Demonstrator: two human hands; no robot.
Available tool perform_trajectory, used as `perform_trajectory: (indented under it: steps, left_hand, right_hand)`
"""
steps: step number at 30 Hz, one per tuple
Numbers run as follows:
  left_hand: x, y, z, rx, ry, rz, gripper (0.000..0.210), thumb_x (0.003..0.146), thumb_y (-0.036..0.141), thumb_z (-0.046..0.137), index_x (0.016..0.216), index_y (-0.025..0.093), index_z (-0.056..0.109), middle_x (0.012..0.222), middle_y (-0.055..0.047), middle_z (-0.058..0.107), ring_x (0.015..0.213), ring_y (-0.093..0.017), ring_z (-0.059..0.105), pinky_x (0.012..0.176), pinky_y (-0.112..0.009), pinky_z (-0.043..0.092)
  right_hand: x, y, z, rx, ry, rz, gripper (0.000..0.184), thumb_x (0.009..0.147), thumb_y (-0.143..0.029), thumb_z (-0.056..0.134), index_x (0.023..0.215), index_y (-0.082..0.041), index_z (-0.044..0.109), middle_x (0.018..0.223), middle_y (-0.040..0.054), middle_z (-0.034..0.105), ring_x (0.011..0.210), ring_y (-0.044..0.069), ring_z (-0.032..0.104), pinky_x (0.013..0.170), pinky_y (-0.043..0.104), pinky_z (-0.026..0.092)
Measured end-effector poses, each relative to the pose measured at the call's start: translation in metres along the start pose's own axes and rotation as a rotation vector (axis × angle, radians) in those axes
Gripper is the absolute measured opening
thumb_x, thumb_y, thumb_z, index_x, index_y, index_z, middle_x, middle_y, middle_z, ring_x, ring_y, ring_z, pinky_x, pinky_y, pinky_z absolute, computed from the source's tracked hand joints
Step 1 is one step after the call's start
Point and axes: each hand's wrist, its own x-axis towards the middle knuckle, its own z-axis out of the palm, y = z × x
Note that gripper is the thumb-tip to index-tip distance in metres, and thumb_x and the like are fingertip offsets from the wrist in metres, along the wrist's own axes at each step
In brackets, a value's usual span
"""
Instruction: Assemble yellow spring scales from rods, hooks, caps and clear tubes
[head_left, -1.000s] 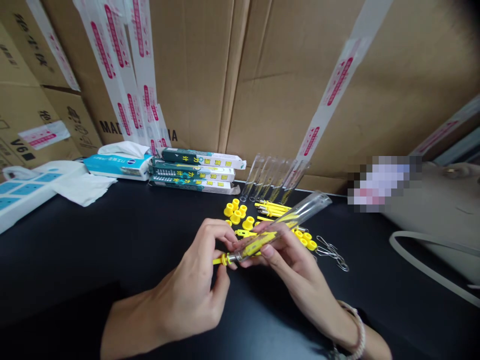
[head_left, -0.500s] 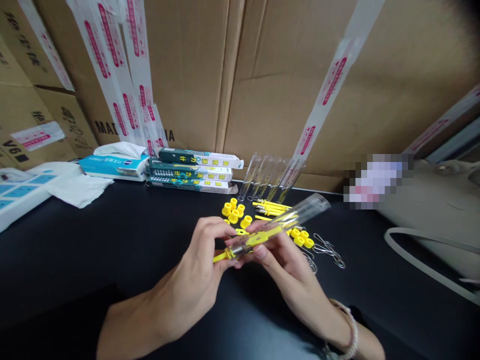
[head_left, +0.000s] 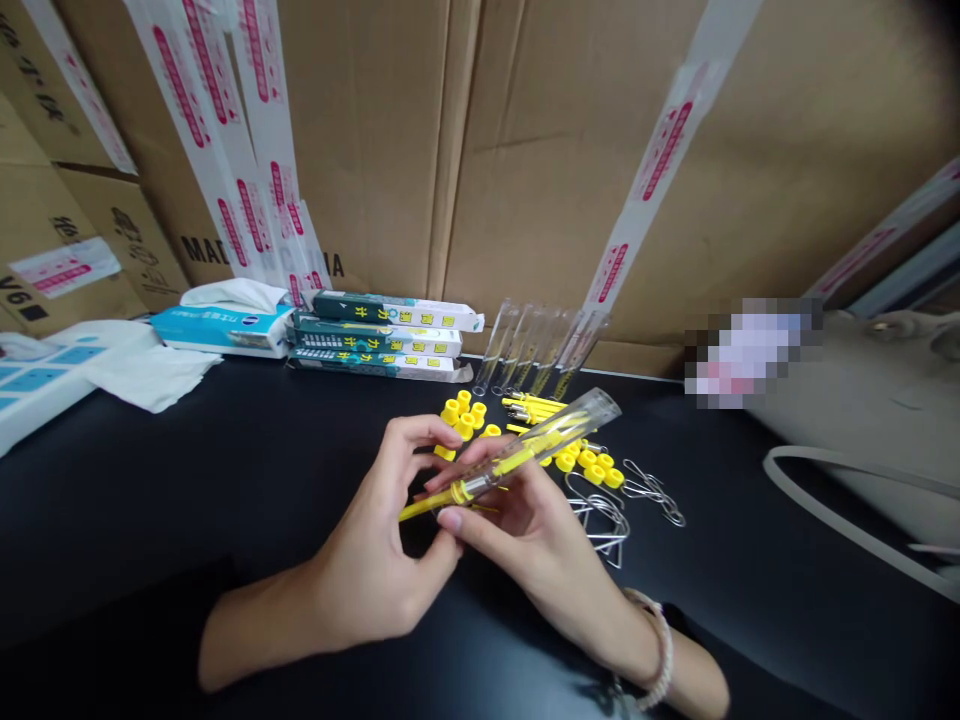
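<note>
A clear tube spring scale (head_left: 517, 458) lies slanted in my right hand (head_left: 529, 530), its upper end pointing away to the right. The right thumb and fingers close round its lower part. A yellow strip (head_left: 424, 505) sticks out of the tube's lower end past a yellow collar and reaches into the hollow of my left hand (head_left: 379, 550). The left fingers and thumb are spread apart around that end; whether a fingertip touches it is partly hidden. Just beyond the hands lie yellow plugs (head_left: 465, 425), yellow rings (head_left: 595, 474) and yellow strips with metal springs (head_left: 536, 408).
Several clear tubes (head_left: 499, 350) stand at the back against the cardboard (head_left: 375, 130). Bent wire hooks (head_left: 604, 520) lie to the right. Printed boxes (head_left: 375, 340), a tissue pack (head_left: 221, 330) and a white power strip (head_left: 52, 380) are at the left. A grey bag (head_left: 862, 400) sits far right.
The spring scale has shifted left and slightly down, with more yellow strip showing below the collar. My left fingers have spread from their pinch, and my right hand has moved toward the lower end.
</note>
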Motion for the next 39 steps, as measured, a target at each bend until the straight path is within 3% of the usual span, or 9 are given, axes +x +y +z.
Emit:
perform_trajectory:
  steps: [3,9,19,24,30,36,39]
  left_hand:
    - [0.001,0.005,-0.003,-0.068,-0.042,-0.009,0.059,0.078,0.000,0.058,0.126,0.029,0.040,0.125,-0.004,0.048,0.126,-0.020,0.048,0.106,-0.032,0.044]
    - [0.004,0.008,-0.008,-0.113,0.018,-0.081,0.042,0.085,0.007,0.057,0.122,0.025,0.048,0.122,-0.005,0.052,0.118,-0.020,0.053,0.104,-0.033,0.044]
    - [0.012,-0.001,-0.002,-0.116,-0.073,-0.444,0.037,0.088,0.027,0.065,0.124,0.019,0.059,0.106,-0.005,0.073,0.097,-0.021,0.070,0.091,-0.034,0.054]
    - [0.015,-0.001,-0.002,-0.158,-0.041,-0.583,0.048,0.076,0.024,0.074,0.122,0.015,0.065,0.091,-0.003,0.077,0.075,-0.019,0.071,0.075,-0.031,0.057]
    - [0.013,-0.001,-0.004,-0.118,-0.067,-0.627,0.040,0.076,0.030,0.076,0.114,0.018,0.068,0.071,0.001,0.075,0.063,-0.016,0.067,0.070,-0.030,0.056]
    - [0.014,-0.002,-0.003,-0.181,-0.090,-0.592,0.046,0.070,0.018,0.076,0.115,0.020,0.068,0.081,0.001,0.072,0.076,-0.018,0.071,0.076,-0.030,0.057]
    - [0.015,-0.001,-0.003,-0.136,-0.113,-0.595,0.043,0.074,0.023,0.074,0.117,0.019,0.067,0.084,0.000,0.074,0.074,-0.018,0.070,0.077,-0.031,0.057]
  right_hand:
    - [0.002,-0.003,0.002,-0.029,0.026,-0.018,0.027,0.083,-0.024,0.077,0.102,-0.025,0.057,0.102,0.0008,0.065,0.098,0.018,0.069,0.089,0.034,0.060]
    - [0.008,-0.021,-0.008,-0.030,0.056,-0.035,0.028,0.085,-0.024,0.075,0.103,-0.025,0.055,0.100,0.0005,0.068,0.090,0.015,0.069,0.075,0.028,0.062]
    - [0.022,-0.042,-0.041,-0.185,0.108,-0.078,0.030,0.084,-0.025,0.077,0.103,-0.024,0.054,0.099,0.0018,0.072,0.091,0.016,0.072,0.078,0.028,0.062]
    - [0.019,-0.043,-0.043,-0.220,0.054,-0.010,0.032,0.083,-0.027,0.077,0.105,-0.024,0.055,0.101,0.0024,0.072,0.093,0.019,0.072,0.080,0.033,0.063]
    - [0.013,-0.040,-0.035,-0.148,-0.037,0.080,0.029,0.083,-0.021,0.076,0.105,-0.024,0.057,0.103,0.0017,0.071,0.098,0.018,0.072,0.084,0.033,0.063]
    - [0.015,-0.045,-0.042,-0.180,0.045,0.028,0.029,0.082,-0.021,0.077,0.103,-0.024,0.057,0.098,0.0007,0.072,0.093,0.018,0.073,0.083,0.033,0.063]
    - [0.017,-0.052,-0.045,-0.214,0.048,0.011,0.030,0.081,-0.021,0.078,0.102,-0.023,0.057,0.098,0.0017,0.073,0.090,0.018,0.073,0.079,0.031,0.064]
